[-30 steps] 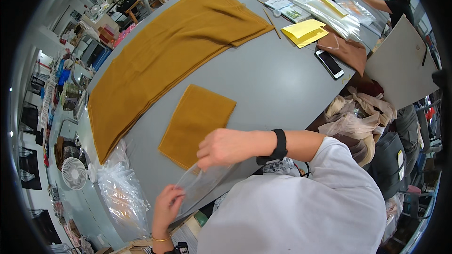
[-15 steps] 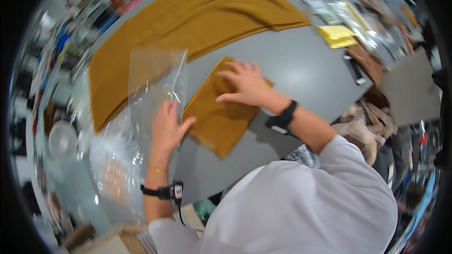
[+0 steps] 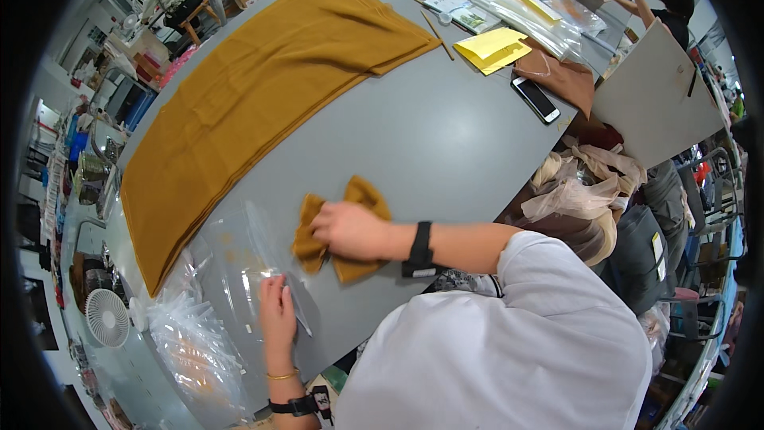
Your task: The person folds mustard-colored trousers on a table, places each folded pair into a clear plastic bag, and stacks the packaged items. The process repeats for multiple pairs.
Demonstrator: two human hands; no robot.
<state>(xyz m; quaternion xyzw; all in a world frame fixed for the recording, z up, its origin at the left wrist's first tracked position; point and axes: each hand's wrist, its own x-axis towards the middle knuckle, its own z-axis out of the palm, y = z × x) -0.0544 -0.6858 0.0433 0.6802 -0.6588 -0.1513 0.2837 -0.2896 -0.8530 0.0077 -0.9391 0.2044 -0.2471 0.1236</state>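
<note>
Near the middle of the grey table, my right hand (image 3: 350, 231) is closed on a mustard cloth (image 3: 362, 269). The cloth is bunched beneath my palm, and its ends stick out on either side. To the left lies a clear plastic bag (image 3: 239, 259), flat on the table. At the bag's near end, my left hand (image 3: 278, 314) has thumb and fingers close together on the film. A long stack of folded mustard cloth (image 3: 270, 80) curves across the far left part of the table.
A pile of clear bags (image 3: 195, 342) and a white fan (image 3: 107, 318) are at the left. Yellow packets (image 3: 492, 50), a phone (image 3: 535, 99), a booklet (image 3: 461, 10) and a brown pouch (image 3: 557, 76) lie far right. Crumpled beige fabric (image 3: 593, 191) hangs beside the table. Another person (image 3: 676, 4) stands beyond.
My right hand has gone from lying spread on the flat folded cloth to gripping it, bunching it up. My left hand's thumb has drawn in toward its fingers at the bag.
</note>
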